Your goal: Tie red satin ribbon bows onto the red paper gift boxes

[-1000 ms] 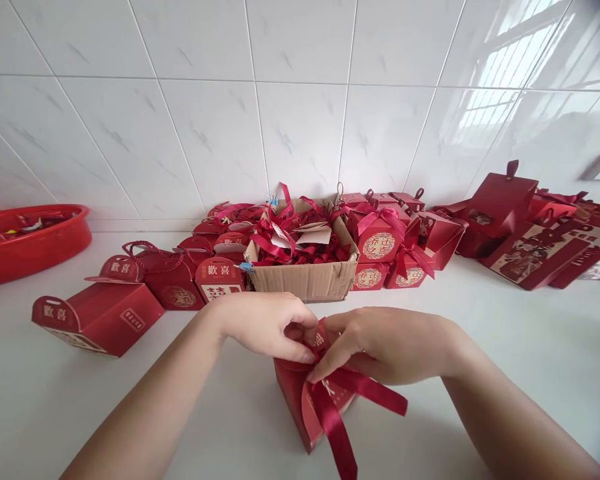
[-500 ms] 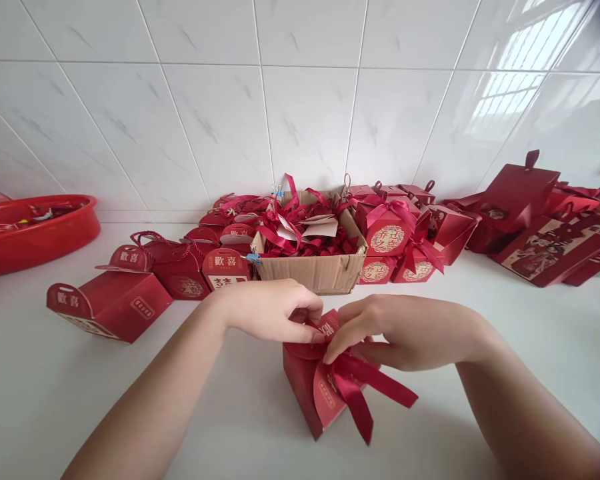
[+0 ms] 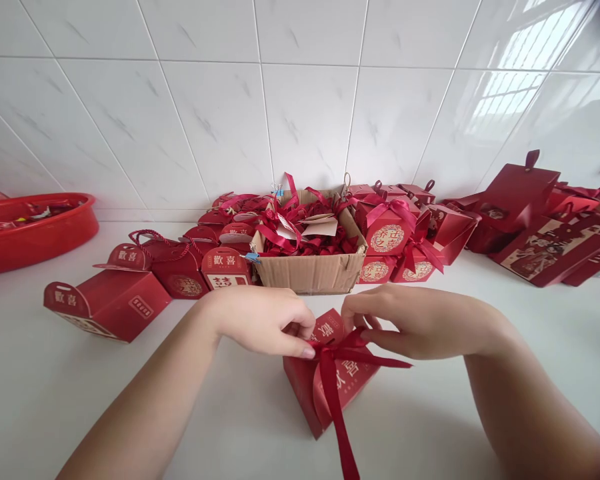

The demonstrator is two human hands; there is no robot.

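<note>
A red gift box [image 3: 303, 393] with printed characters stands on the white counter between my hands. Across its folded top lies a dark red ribbon [image 3: 336, 400], crossed at the middle, with one tail hanging down the front and another stretching right. My left hand [image 3: 267, 323] pinches the ribbon at the left of the crossing, thumb and finger closed. On the other side my right hand [image 3: 405, 320] grips a loop of the ribbon between thumb and fingers. Part of the box's back is hidden behind my fingers.
Behind the box stands a cardboard box [image 3: 307, 275] full of red ribbons. Several red gift boxes [image 3: 125, 300] sit to the left, and more ribboned boxes [image 3: 390, 230] to the right. A red basin [image 3: 40, 233] is far left; red bags [image 3: 520, 200] are far right.
My hands have moved apart, drawing the ribbon tighter across the box top. The front tail now hangs straighter and lower, and a loop shows at my right hand.
</note>
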